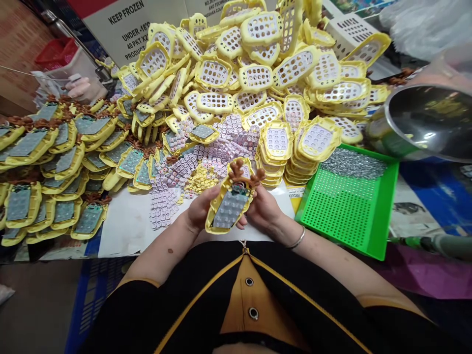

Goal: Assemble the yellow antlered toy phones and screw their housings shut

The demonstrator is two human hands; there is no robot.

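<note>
Between my hands is a yellow toy phone shell with brown antlers, a grey keypad sheet and a bit of green circuit board at its top. My left hand grips its left edge. On the other side, my right hand holds the shell near an antler, its fingertips partly hidden behind it. Just beyond lie small yellow pieces and pale key sheets with printed squares. Stacked yellow faceplates with white perforated keypads stand past my right hand.
Many antlered shells with grey sheets are piled at left. A heap of yellow faceplates fills the back. At right are a green perforated tray holding small silvery screws, and a metal bowl. A carton stands behind.
</note>
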